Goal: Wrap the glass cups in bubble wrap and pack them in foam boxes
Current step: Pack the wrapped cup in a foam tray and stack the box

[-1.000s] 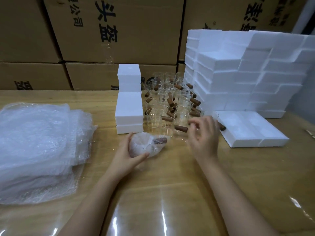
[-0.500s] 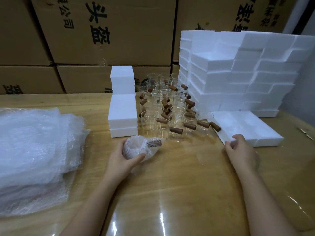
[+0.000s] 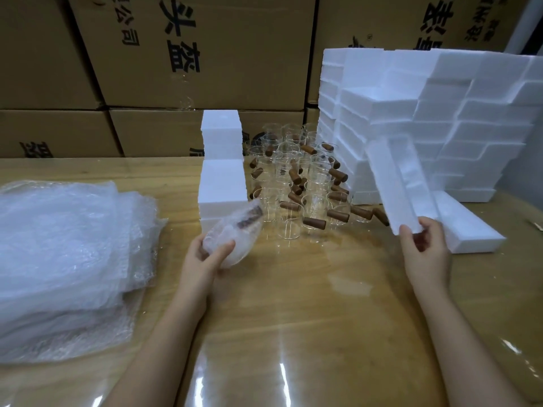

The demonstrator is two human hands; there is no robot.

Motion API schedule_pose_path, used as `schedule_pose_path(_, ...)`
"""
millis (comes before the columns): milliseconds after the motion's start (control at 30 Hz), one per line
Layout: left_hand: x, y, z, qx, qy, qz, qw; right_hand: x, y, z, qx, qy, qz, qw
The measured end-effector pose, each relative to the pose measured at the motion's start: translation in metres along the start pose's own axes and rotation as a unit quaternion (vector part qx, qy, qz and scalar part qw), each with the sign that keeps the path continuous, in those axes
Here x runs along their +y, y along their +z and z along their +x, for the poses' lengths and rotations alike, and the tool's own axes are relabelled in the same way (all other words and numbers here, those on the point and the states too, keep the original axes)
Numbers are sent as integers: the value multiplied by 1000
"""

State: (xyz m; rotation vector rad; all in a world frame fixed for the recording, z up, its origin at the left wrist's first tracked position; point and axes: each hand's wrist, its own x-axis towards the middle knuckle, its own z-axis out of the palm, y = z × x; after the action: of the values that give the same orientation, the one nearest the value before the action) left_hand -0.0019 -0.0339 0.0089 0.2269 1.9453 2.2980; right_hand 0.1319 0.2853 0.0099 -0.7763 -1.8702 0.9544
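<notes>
My left hand (image 3: 205,255) grips a glass cup wrapped in bubble wrap (image 3: 233,235), its brown handle showing through, held just above the table. My right hand (image 3: 426,248) holds the near end of a white foam box half (image 3: 393,183), tilted up off the table. Another foam piece (image 3: 467,230) lies flat just behind that hand. Several bare glass cups with brown wooden handles (image 3: 296,183) stand clustered at the table's middle back. A thick pile of bubble wrap sheets (image 3: 61,254) lies at the left.
A tall stack of foam boxes (image 3: 426,113) fills the back right. A smaller stack of foam boxes (image 3: 221,168) stands left of the cups. Cardboard cartons (image 3: 191,54) wall off the back. The wooden table (image 3: 293,304) has a glossy cover.
My right hand went from the cups to the foam piece at the right and lifted one half up on a tilt. My left hand raised the wrapped cup slightly.
</notes>
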Motion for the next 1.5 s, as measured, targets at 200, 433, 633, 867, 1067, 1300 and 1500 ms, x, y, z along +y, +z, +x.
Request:
schedule_pose_path(200, 12, -15, 1, -10, -37, -121, 992, -21, 14, -27, -137, -154, -75, 976)
schedule_pose_path(433, 19, -13, -3, -65, -7, -191, 979, -32, 16, -35, -185, -278, -96, 938)
schedule_pose_path(633, 27, -4, -4, -88, 19, -218, 972, -35, 24, -43, -231, -315, -107, 914)
schedule_pose_path(867, 40, 4, -4, -99, 62, -212, 970, -43, 34, -50, -276, -403, -106, 866)
schedule_pose_path(1067, 26, 14, -5, -32, 58, -49, 997, -46, 37, -54, -318, -386, -100, 860)
schedule_pose_path(1300, 7, 22, -6, -35, 148, 217, 964, -46, 35, -55, -327, -375, -104, 861)
schedule_pose_path(1500, 4, 15, -2, -38, 145, 287, 946, -44, 35, -55, -337, -356, -104, 865)
